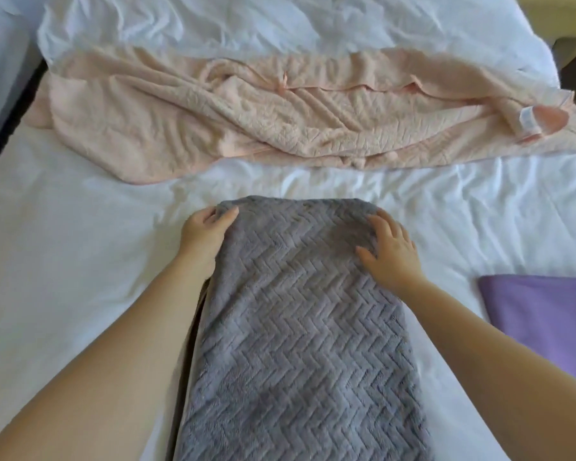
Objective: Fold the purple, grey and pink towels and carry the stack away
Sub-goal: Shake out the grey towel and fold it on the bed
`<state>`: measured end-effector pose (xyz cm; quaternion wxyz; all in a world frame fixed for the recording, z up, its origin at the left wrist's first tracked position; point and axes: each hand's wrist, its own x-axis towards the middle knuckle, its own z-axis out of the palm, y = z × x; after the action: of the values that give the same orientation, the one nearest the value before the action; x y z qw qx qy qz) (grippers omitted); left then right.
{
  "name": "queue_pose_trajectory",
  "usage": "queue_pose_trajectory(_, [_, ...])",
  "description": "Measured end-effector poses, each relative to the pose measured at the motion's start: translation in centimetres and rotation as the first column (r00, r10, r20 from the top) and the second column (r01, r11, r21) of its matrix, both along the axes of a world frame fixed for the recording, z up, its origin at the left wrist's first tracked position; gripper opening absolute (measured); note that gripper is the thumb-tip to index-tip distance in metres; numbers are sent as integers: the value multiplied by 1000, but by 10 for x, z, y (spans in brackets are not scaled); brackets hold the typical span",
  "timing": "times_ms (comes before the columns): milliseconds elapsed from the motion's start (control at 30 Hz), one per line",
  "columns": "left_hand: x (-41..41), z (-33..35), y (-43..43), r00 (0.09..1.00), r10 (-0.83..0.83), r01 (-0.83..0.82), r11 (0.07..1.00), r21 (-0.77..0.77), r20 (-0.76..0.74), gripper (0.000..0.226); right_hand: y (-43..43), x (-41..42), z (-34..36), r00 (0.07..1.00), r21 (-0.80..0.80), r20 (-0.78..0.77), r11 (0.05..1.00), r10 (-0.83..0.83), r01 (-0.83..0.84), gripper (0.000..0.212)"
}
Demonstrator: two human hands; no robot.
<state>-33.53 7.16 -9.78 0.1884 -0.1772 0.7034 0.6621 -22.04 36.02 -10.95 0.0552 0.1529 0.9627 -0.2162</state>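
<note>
1. Head view: the grey towel (296, 327) lay as a long folded strip down the middle of the white bed (64, 261), running from the near edge out to a rounded far end.
2. The left hand (203, 234) curled round the strip's far left corner, thumb on top. The right hand (389, 251) lay flat on the far right part, fingers spread, grasping nothing.
3. The plush, chevron-ribbed cloth looked soft, light and limp. I judged it would sag if lifted by one point, so the two far corners seemed the places to take it.
4. The pink towel (246, 118) sprawled crumpled and unfolded across the far side, a white label at its right end. It would likely handle the same way.
5. The purple towel (546, 314) sat folded flat at the near right, partly out of view and apart from the grey one.
6. No basket or bin showed; the bed alone bore all three.
</note>
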Motion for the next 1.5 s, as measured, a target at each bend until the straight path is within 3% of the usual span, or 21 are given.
queue_pose_trajectory(67, [-19,12,13,991,-97,99,995,11,-92,25,10,-26,7,994,-47,61,995,96,-93,78])
queue_pose_trajectory(133, [-25,21,26,906,-353,307,928,-210,-236,23,17,-48,12,975,-79,134,983,175,-165,89])
queue_pose_trajectory(167, [-22,25,32,810,-532,446,832,-329,-248,25,20,-55,14,964,-78,169,978,204,-193,91])
queue_pose_trajectory(233, [-3,30,38,540,-831,686,528,-500,-136,36,22,-62,17,939,-13,214,962,269,-273,83])
queue_pose_trajectory(300, [18,31,35,275,-961,726,214,-653,-10,26,24,-65,20,904,113,242,915,352,-387,61])
queue_pose_trajectory(367, [31,35,26,164,-985,735,89,-673,50,11,27,-64,21,884,183,248,877,397,-445,42])
queue_pose_trajectory(400, [34,38,21,180,-980,781,92,-618,81,10,28,-63,21,888,185,236,879,395,-440,42])
queue_pose_trajectory(467, [34,44,15,357,-928,815,255,-520,104,33,31,-63,19,911,165,203,905,359,-393,60])
queue_pose_trajectory(500, [31,45,16,498,-864,731,373,-571,73,42,32,-63,19,919,155,188,914,346,-376,71])
queue_pose_trajectory(567, [17,41,17,773,-627,352,553,-756,-99,42,31,-65,19,911,131,191,910,367,-394,86])
queue_pose_trajectory(633, [1,30,16,850,-497,116,498,-859,-174,26,27,-67,18,893,92,228,905,387,-416,90])
queue_pose_trajectory(700, [-12,14,16,849,-521,352,434,-829,87,43,22,-69,18,903,41,229,923,364,-383,86])
queue_pose_trajectory(767, [-10,5,21,789,-563,563,501,-657,247,54,13,-71,21,925,-28,184,943,332,-333,82])
queue_pose_trajectory(933, [18,5,27,788,-605,543,600,-587,110,57,-23,-78,26,831,-68,106,838,546,-541,65])
queue_pose_trajectory(1067, [19,16,24,838,-498,541,709,-452,222,57,-35,-79,25,803,-109,116,811,585,-575,24])
queue_pose_trajectory(1133, [17,14,18,837,-397,546,649,-530,376,61,-36,-78,26,811,-167,173,829,558,-534,38])
queue_pose_trajectory(1200, [16,15,16,754,-419,656,497,-568,506,64,-37,-78,25,823,-158,198,846,533,-510,50])
queue_pose_trajectory(1267, [18,17,18,618,-511,782,322,-533,598,70,-40,-75,24,808,-73,189,829,558,-555,41])
queue_pose_trajectory(1333, [20,15,22,572,-560,811,282,-512,599,70,-43,-71,21,788,-24,183,804,588,-594,32])
queue_pose_trajectory(1400, [23,16,23,616,-598,785,414,-461,512,55,-45,-65,19,797,-29,168,811,580,-584,34])
queue_pose_trajectory(1500, [30,16,24,761,-568,635,751,-179,314,17,-47,-60,17,832,-97,92,837,547,-539,42])
